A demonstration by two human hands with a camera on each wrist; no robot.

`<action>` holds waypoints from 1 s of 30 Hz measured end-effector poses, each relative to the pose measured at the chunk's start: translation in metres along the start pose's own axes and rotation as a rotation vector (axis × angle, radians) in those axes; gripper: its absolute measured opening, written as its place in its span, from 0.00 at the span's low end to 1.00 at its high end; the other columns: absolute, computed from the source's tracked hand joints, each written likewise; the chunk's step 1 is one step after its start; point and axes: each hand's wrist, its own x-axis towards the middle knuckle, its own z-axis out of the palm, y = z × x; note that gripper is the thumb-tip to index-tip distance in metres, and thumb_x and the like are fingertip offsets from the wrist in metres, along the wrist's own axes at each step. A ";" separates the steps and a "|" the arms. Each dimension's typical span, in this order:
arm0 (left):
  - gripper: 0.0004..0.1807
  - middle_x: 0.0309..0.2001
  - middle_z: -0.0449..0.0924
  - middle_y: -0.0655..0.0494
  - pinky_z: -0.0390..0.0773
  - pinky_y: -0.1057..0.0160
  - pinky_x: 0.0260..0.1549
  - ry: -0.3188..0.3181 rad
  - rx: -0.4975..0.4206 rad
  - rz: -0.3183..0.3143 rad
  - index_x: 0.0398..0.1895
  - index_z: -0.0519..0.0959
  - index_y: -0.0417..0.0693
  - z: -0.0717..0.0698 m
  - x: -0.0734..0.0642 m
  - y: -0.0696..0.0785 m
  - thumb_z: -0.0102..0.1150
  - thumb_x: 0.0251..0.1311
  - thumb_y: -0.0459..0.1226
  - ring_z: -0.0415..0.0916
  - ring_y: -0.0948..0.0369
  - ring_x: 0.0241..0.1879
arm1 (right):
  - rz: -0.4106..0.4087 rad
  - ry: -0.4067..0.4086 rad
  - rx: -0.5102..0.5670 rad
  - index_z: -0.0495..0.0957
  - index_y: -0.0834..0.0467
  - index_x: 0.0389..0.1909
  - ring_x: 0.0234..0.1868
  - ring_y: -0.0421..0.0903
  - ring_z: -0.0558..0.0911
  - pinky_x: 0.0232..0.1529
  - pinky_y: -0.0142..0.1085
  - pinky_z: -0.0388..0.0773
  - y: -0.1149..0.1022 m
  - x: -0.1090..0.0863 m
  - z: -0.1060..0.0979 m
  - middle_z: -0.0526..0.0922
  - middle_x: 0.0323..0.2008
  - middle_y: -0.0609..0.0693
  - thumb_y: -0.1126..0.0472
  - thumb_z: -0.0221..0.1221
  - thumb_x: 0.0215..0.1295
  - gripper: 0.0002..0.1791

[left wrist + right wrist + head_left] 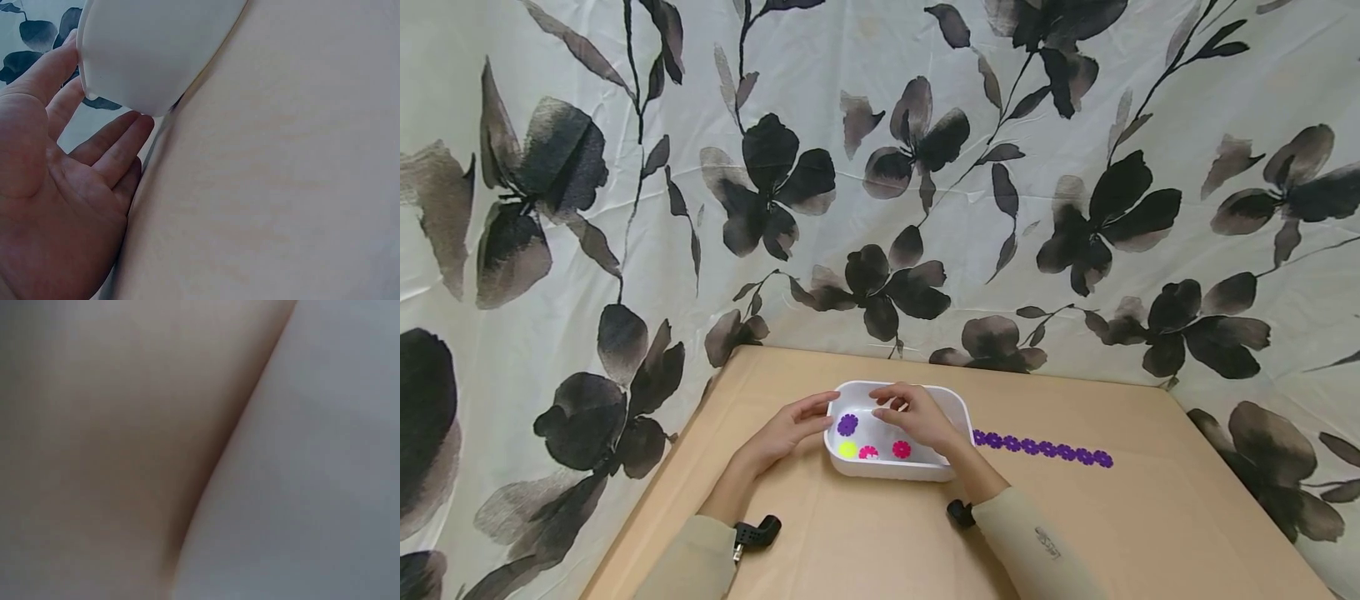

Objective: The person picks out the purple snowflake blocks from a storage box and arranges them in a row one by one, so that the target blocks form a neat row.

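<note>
A white plastic tray (891, 472) with rounded corners sits on the table. Inside it lie flower-shaped pieces: a purple flower piece (847, 425), a pink-and-white flower piece (868, 452) and a red-pink flower piece (901, 449), plus a round yellow piece (847, 450). At the tray's left end is my left hand (793, 429), fingers extended and fingertips at the rim; the left wrist view shows them against the tray's outer wall (150, 56). My right hand (917, 417) reaches over the tray with bent, parted fingers, and nothing shows between them.
To the right of the tray, a row of joined purple flower pieces (1045, 448) stretches along the tan table (1075, 525). Behind the table hangs a white cloth (985, 275) with dark flowers. Blurred pale surfaces fill the right wrist view.
</note>
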 end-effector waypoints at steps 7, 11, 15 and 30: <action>0.31 0.74 0.72 0.48 0.65 0.43 0.74 0.004 0.009 0.005 0.76 0.70 0.60 -0.001 -0.001 0.003 0.64 0.72 0.46 0.69 0.48 0.73 | -0.021 -0.077 -0.090 0.86 0.58 0.55 0.41 0.45 0.80 0.44 0.32 0.79 0.000 0.016 0.013 0.88 0.48 0.54 0.63 0.68 0.68 0.16; 0.31 0.73 0.72 0.47 0.66 0.43 0.74 0.010 0.009 0.016 0.76 0.70 0.58 -0.001 -0.001 0.002 0.63 0.72 0.45 0.70 0.48 0.72 | -0.037 -0.139 -0.174 0.87 0.59 0.54 0.40 0.44 0.80 0.44 0.32 0.79 -0.004 0.023 0.020 0.89 0.45 0.53 0.64 0.69 0.67 0.15; 0.31 0.73 0.73 0.45 0.67 0.44 0.74 0.009 0.002 0.023 0.76 0.70 0.57 -0.001 -0.001 0.000 0.64 0.72 0.44 0.71 0.48 0.72 | -0.020 -0.153 -0.209 0.87 0.59 0.53 0.40 0.43 0.80 0.45 0.32 0.79 -0.005 0.029 0.026 0.88 0.42 0.51 0.66 0.69 0.66 0.15; 0.30 0.73 0.72 0.47 0.66 0.44 0.74 0.004 0.006 0.005 0.76 0.70 0.59 0.001 0.000 -0.001 0.63 0.73 0.45 0.70 0.48 0.73 | -0.048 -0.215 -0.274 0.88 0.62 0.46 0.39 0.47 0.81 0.43 0.30 0.79 0.001 0.043 0.046 0.89 0.39 0.54 0.69 0.72 0.61 0.12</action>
